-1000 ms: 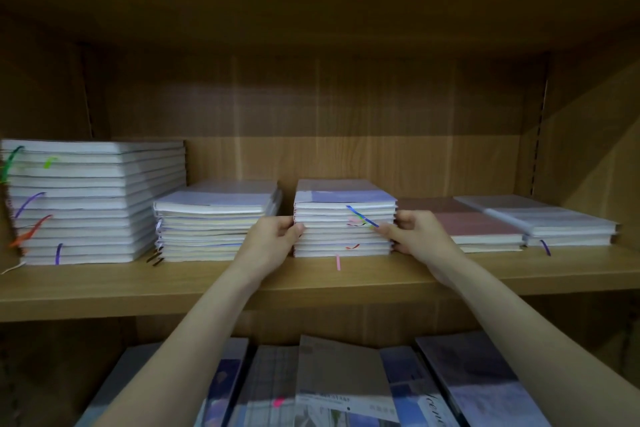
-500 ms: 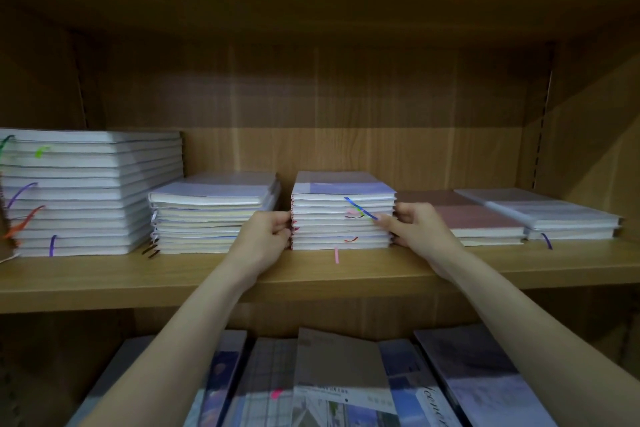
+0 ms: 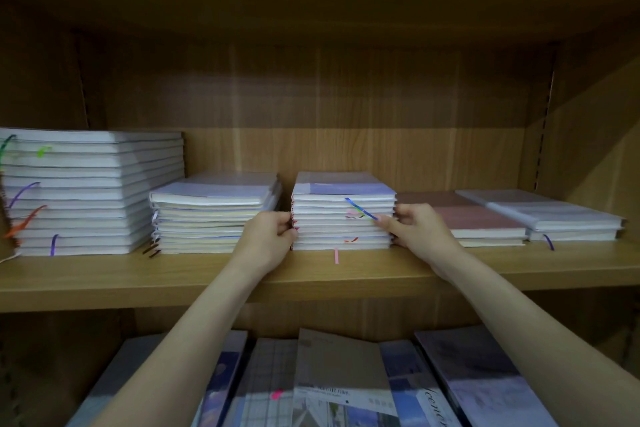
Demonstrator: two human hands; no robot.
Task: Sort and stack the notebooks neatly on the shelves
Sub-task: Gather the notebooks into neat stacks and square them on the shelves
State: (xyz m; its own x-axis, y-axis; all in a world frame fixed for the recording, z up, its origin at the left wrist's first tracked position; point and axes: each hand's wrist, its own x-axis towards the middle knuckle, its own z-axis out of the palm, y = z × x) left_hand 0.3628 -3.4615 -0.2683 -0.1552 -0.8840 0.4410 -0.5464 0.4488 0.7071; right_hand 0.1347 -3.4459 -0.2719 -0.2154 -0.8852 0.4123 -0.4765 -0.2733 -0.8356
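A stack of several white-edged notebooks (image 3: 343, 218) with coloured ribbon markers stands in the middle of the wooden shelf (image 3: 311, 274). My left hand (image 3: 268, 236) grips the stack's left side with curled fingers. My right hand (image 3: 414, 227) grips its right side, fingertips against the page edges. To the left lie a lower stack (image 3: 211, 218) and a tall, wide stack (image 3: 90, 191). On the right sit a thin stack with a pink cover (image 3: 474, 218) and a thin stack with a pale cover (image 3: 554, 215).
The shelf's right wall (image 3: 588, 135) stands close to the pale stack. On the lower shelf, several notebooks with printed covers (image 3: 343, 378) lean side by side under my forearms. Bare shelf board runs along the front edge.
Both hands stay on the sides of the middle stack, drawn slightly closer against it. The view has shifted a little upward.
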